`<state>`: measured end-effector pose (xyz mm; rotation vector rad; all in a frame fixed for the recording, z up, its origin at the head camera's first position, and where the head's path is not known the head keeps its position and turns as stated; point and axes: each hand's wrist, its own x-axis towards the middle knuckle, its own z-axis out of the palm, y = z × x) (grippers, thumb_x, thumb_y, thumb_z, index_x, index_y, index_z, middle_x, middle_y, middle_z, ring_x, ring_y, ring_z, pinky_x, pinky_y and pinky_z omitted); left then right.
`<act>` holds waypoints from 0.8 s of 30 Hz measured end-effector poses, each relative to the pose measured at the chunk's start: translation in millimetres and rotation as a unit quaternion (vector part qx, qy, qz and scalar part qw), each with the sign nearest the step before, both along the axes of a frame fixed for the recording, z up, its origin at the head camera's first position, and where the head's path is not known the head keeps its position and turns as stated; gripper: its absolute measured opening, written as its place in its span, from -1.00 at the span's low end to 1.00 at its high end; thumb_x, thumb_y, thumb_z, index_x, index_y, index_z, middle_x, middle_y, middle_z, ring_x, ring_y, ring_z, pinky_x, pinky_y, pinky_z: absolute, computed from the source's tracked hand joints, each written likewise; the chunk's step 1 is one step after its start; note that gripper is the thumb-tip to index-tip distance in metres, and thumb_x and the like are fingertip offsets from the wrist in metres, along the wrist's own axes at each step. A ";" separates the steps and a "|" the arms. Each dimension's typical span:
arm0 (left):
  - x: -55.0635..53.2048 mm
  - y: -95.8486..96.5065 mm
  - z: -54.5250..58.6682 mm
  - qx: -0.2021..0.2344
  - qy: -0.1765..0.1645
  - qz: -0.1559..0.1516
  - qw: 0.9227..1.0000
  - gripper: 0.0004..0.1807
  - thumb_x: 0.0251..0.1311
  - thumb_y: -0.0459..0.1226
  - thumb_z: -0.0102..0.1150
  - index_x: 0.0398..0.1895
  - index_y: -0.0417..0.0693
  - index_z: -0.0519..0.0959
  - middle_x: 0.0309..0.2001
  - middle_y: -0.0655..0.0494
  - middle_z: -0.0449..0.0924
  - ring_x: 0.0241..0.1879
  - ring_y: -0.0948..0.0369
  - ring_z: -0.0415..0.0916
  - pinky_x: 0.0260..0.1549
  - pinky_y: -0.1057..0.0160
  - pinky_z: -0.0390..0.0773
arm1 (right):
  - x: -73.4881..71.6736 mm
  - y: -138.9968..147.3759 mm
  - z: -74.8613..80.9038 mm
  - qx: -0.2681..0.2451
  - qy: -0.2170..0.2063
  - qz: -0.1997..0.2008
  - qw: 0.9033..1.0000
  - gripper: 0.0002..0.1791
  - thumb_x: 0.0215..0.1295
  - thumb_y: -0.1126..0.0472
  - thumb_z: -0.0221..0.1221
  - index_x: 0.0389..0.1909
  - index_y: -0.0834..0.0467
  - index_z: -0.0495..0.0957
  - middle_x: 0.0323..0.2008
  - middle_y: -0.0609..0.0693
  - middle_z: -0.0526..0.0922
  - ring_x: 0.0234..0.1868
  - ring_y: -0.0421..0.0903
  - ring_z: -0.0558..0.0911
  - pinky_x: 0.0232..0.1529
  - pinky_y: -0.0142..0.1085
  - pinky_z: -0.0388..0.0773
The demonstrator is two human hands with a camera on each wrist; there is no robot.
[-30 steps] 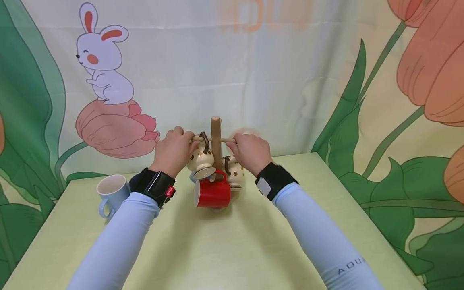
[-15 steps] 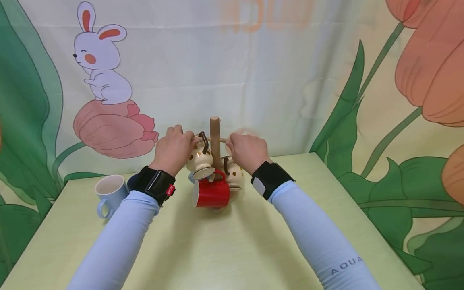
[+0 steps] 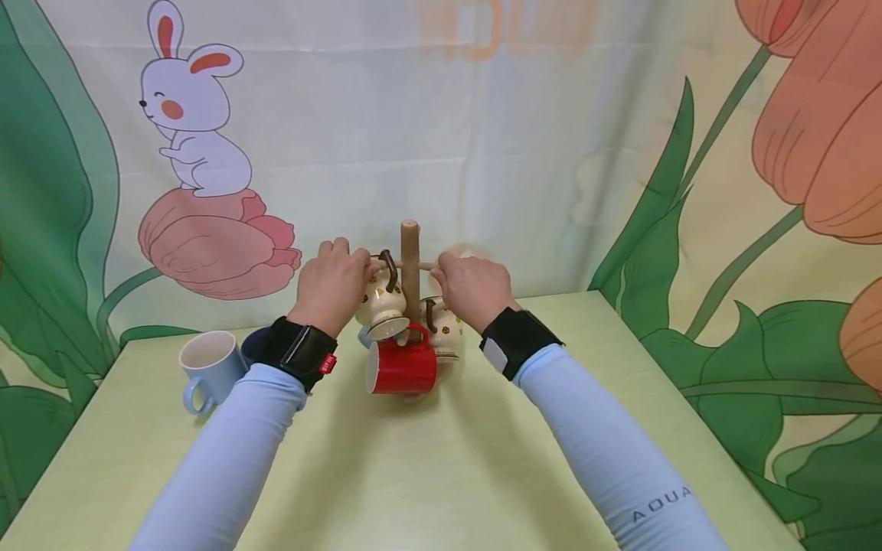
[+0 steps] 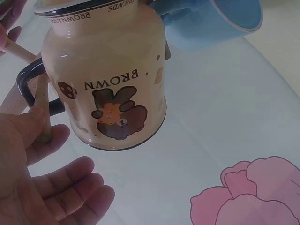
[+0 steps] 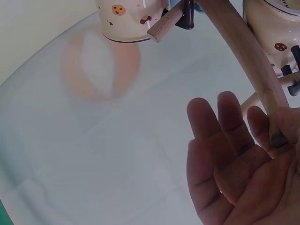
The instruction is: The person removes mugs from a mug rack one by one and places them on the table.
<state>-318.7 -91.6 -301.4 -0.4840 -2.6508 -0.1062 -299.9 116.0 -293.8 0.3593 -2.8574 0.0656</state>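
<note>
A wooden mug tree (image 3: 409,243) stands at the table's back, with a crosswise peg (image 3: 426,266) near its top. My left hand (image 3: 332,285) pinches the peg's left end between thumb and index finger; the other fingers are spread in the left wrist view. At the right end, my right hand (image 3: 475,287) pinches the peg. A cream mug (image 3: 380,304) with a dark handle hangs rim down beside my left fingers. Below hang a red mug (image 3: 405,369), lying sideways, and a second cream mug (image 3: 449,330). A light-blue mug (image 4: 211,23) hangs behind, mostly hidden in the head view.
On the left of the table (image 3: 413,482), a light-blue mug (image 3: 212,369) stands upright. A dark blue mug (image 3: 253,343) beside it is partly hidden by my left wrist strap. A printed cloth (image 3: 524,153) hangs behind the table.
My right hand has shifted slightly left along the peg, its fingertips closing on the end. My left hand keeps its place, and the mugs hang as before.
</note>
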 end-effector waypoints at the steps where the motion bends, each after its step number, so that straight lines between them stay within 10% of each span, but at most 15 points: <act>1: 0.2 -0.4 0.2 -0.003 0.000 0.002 1.000 -0.66 0.43 -0.12 0.09 0.00 -0.22 0.61 -0.27 -0.20 0.46 -0.20 -0.08 0.44 -0.36 -0.02 0.64 | -0.4 -0.4 0.1 -0.001 -0.001 0.001 1.000 -0.69 0.57 -0.04 -0.07 -0.19 0.10 0.49 -0.62 -0.01 0.49 -0.57 -0.05 0.51 -0.61 -0.26 0.43; 24: 14.5 12.3 -2.6 -0.031 0.046 -0.001 0.998 -0.65 0.43 -0.09 0.10 -0.15 -0.23 0.64 -0.33 -0.17 0.48 -0.24 -0.07 0.48 -0.41 0.05 0.62 | -13.6 13.0 0.1 -0.048 -0.038 -0.011 0.998 -0.64 0.55 -0.08 -0.06 0.08 0.05 0.51 -0.56 0.00 0.51 -0.46 0.00 0.53 -0.46 -0.20 0.49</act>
